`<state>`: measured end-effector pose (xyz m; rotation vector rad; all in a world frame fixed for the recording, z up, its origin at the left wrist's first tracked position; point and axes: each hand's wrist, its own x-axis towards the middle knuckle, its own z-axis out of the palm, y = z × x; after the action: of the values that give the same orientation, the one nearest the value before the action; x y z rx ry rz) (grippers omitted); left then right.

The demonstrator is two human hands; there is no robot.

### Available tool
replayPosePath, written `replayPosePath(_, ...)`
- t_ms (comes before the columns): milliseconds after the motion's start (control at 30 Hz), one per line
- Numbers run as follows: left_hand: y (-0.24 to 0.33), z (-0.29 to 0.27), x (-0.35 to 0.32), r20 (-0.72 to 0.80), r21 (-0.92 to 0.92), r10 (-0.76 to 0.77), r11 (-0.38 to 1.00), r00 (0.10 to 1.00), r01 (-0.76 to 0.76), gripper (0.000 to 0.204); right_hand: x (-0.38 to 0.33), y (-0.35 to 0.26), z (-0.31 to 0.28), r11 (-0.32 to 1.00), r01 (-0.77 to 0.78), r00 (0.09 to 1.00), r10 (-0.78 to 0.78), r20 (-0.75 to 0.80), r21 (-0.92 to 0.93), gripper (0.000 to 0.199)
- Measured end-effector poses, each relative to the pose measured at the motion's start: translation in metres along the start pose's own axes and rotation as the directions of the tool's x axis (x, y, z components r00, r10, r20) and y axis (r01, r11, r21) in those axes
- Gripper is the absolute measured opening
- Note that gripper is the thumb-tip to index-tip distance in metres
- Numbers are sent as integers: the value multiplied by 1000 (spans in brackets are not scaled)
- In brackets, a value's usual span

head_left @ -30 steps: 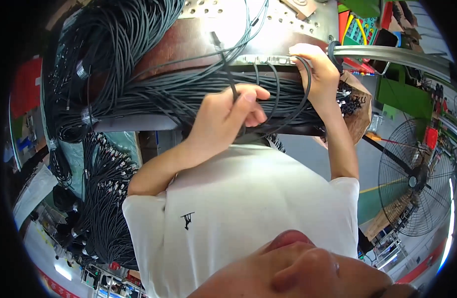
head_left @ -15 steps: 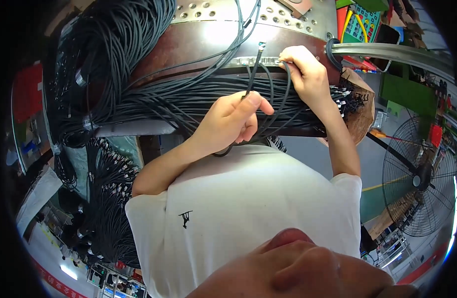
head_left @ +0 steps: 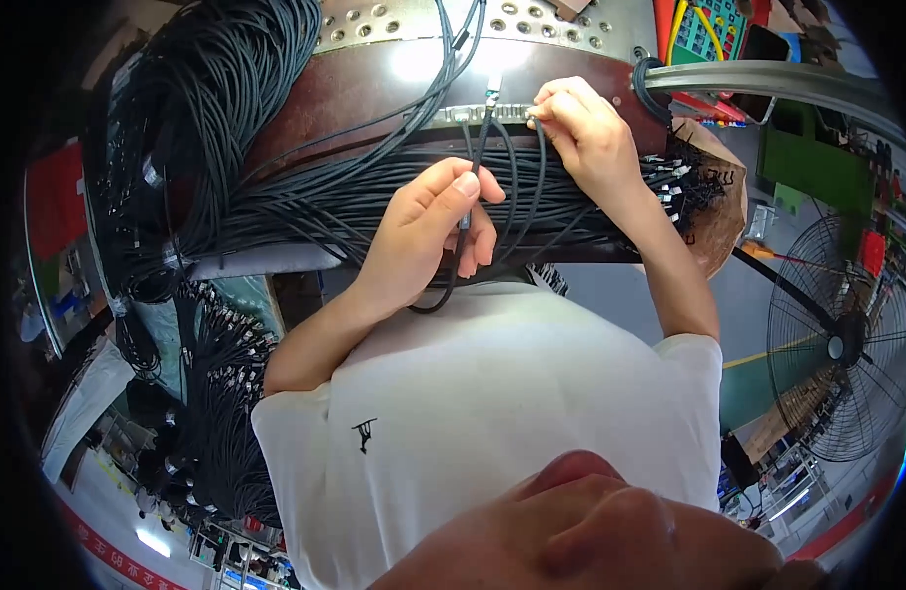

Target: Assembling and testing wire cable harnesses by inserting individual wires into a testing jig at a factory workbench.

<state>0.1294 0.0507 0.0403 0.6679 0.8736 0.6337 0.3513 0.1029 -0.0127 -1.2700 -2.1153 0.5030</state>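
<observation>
My left hand is closed around a black cable, thumb and fingers curled about it. That cable stands up from the hand, and its connector end points away from me over a slotted metal strip. At the strip's right end, my right hand pinches the end of another black cable; its fingertips partly hide that end. More cables run from the strip towards me. Under both hands lies a thick bundle of black cables, stretching left and right across the bench edge.
A large coil of black cables hangs at the left. Behind the strip is a perforated metal plate. Cable ends lie by brown paper at the right. A black fan stands at the far right, below a curved metal rail.
The view has shifted a little. My left hand has risen slightly towards the strip, and more of the cable in its fingers shows. My right hand stays at the strip's right end.
</observation>
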Motion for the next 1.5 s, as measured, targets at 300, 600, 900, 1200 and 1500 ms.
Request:
replayPosePath(300, 9, -8, 1, 3, -40, 80, 996, 997, -80, 24, -17, 82, -95, 957, -242, 664, 282, -693, 157, 25)
replayPosePath(600, 9, 5, -13, -108, 121, 216, 972, 970, -203, 24, 22, 227, -80, 671, -276, 961, 175, -214, -689, 85)
replayPosePath(900, 15, -2, -15, -51, 45, 254, 967, 966, -252, 41, -20, 58, -99, 992, 46, 516, 77, -853, 117, 41)
replayPosePath(1200, 5, -5, -23, -55, 43, 331, 943, 942, -329, 46, 3, -66, -42, 913, 211, 976, -214, 30, -348, 58)
replayPosePath(1500, 2, -20, -36, -133, 358, 407, 870, 904, -339, 43, 9, -74, -24, 913, 245, 969, -240, 57, -326, 59)
